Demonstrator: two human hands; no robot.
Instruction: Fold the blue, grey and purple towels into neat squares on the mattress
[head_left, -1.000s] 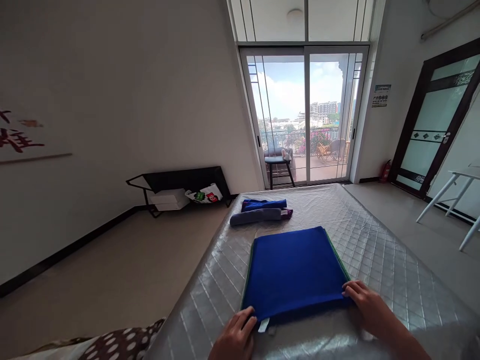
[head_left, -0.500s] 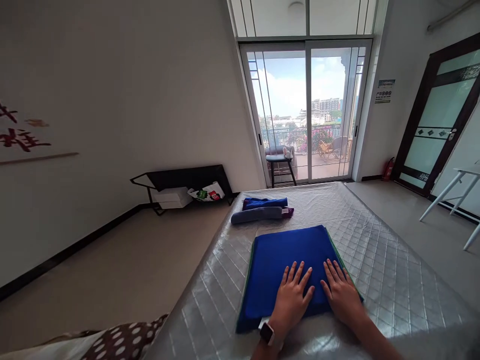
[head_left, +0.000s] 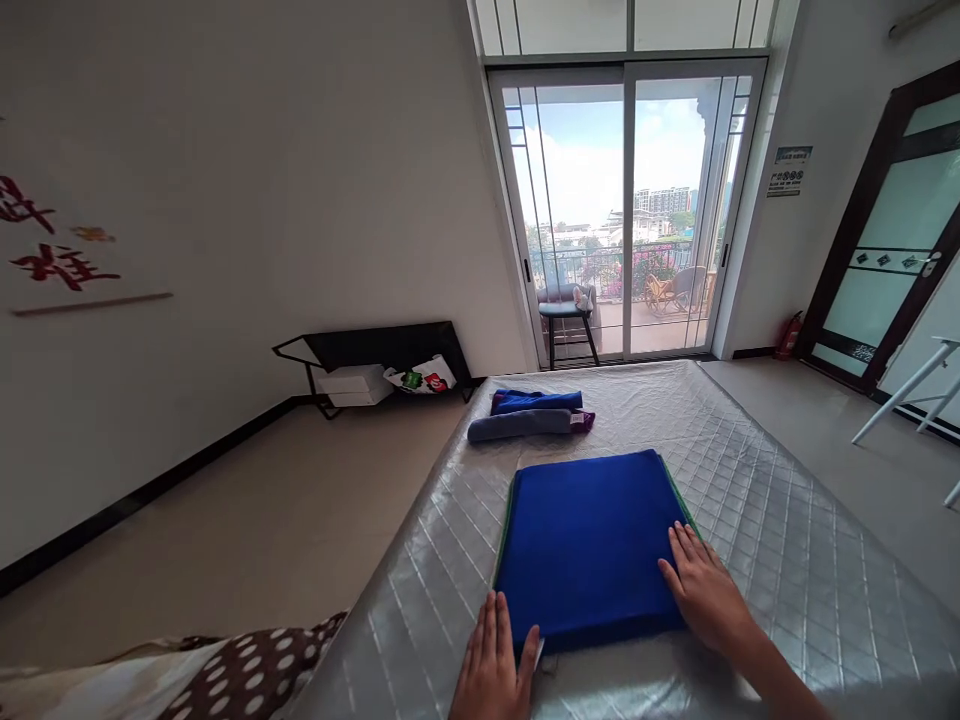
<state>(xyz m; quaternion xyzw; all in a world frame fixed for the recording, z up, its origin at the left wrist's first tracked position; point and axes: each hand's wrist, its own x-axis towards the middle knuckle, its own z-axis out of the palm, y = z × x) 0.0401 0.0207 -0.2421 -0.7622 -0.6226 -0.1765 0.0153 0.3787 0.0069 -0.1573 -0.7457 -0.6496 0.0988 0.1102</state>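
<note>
Folded blue cloth (head_left: 585,545), matt and smooth, lies on a silver mattress (head_left: 420,575), its quilted surface glossy and plastic-looking; rolled grey fabric (head_left: 519,425), matt, rests at the mattress's far end, with clear glass sliding doors (head_left: 628,215) beyond it and a frosted-glass door (head_left: 892,255) to its right

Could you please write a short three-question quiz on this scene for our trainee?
1. Multiple choice: which colour shows along the side edges of the folded, square blue cloth?
(a) yellow (b) green (c) red
2. Fill in, with "nearer than" or "beyond": seen from the person, the long, rolled, grey-blue cloth lies ____ the folded cloth on the silver, quilted mattress.
3. True or false: the bare left hand and bare right hand both have an open grip.

Key: 1. b; 2. beyond; 3. true.
</note>
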